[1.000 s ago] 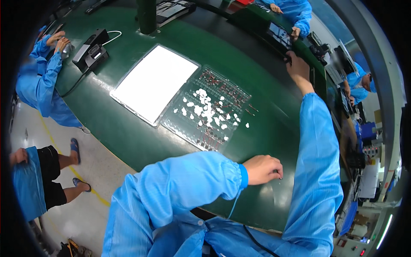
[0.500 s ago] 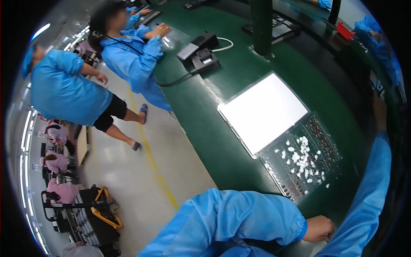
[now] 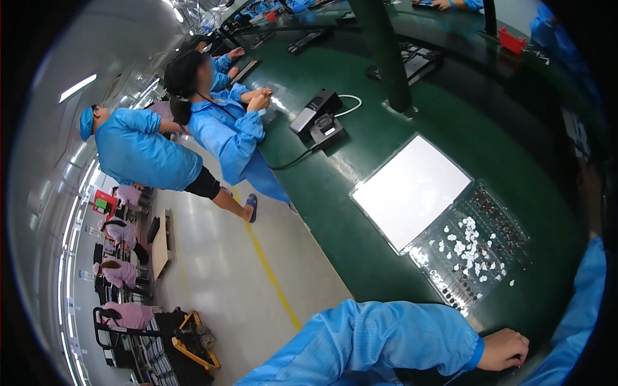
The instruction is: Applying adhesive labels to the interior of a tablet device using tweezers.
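Note:
My left hand (image 3: pixel 504 350) rests on the green tabletop at the lower right, its fingers curled in and no object visible in them. Farther up along the right rim reaches my right hand (image 3: pixel 589 193), dim and smeared. A pale flat object (image 3: pixel 575 132) lies at its fingertips; whether the hand grips it cannot be made out. Between my arms and the table's middle is a clear plastic sheet (image 3: pixel 421 257) bearing many small white pieces (image 3: pixel 473 248) and rows of small dark parts (image 3: pixel 492 209). Against its far left side lies a white rectangular panel (image 3: pixel 412 193).
A black device with a cable (image 3: pixel 318 119) sits farther up the table. A green post (image 3: pixel 386 64) rises beyond the panel. At the far right is a red bin (image 3: pixel 512 40). Two people in blue stand at left; a yellow pallet jack (image 3: pixel 196 341) is on the floor.
The view has shifted, so the bench and people appear farther right and mostly lower. My left hand's fingers show more fully on the table. My right hand has moved toward the right rim.

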Available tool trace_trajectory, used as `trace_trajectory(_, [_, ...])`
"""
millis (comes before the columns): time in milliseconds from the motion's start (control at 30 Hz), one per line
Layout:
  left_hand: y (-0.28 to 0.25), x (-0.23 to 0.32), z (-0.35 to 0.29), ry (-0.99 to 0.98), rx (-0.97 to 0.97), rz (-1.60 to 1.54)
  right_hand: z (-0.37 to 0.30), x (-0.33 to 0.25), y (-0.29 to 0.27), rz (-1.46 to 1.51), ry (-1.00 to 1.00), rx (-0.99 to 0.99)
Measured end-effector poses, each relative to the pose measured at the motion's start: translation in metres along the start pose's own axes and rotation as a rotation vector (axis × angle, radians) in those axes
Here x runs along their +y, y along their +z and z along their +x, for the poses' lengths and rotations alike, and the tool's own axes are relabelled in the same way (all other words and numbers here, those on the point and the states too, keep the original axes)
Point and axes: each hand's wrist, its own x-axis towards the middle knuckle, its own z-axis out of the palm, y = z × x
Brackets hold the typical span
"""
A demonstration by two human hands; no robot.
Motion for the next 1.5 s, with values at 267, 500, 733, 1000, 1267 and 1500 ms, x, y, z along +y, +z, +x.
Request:
trace_trajectory(267, [0.003, 0.034, -0.009, 0.233, -0.091, -0.065, 0.024, 0.007, -0.267, -0.209, 0.065, 0.093])
trace_trajectory(500, [0.008, 0.014, 0.007, -0.081, -0.075, -0.457, -0.099, 0.089, -0.435, 0.115, 0.037, 0.365])
trace_trajectory(733, [0.001, -0.016, 0.03, -0.023, 0.195, -0.774, -0.343, 0.064, -0.556, 1.24, 0.329, 0.613])
trace_trajectory(1000, [-0.008, 0.021, 0.006, 0.1, -0.22, -0.541, -0.39, -0.08, -0.527, 1.36, 0.453, 0.288])
trace_trajectory(1267, [-0.01, -0.002, 0.002, 0.418, -0.027, 0.09, -0.327, -0.121, -0.498, 0.583, 0.691, 0.034])
trace_trajectory(1500, [-0.006, 0.021, -0.011, 0.281, -0.069, 0.088, -0.329, -0.091, -0.516, 0.533, 0.73, 0.477])
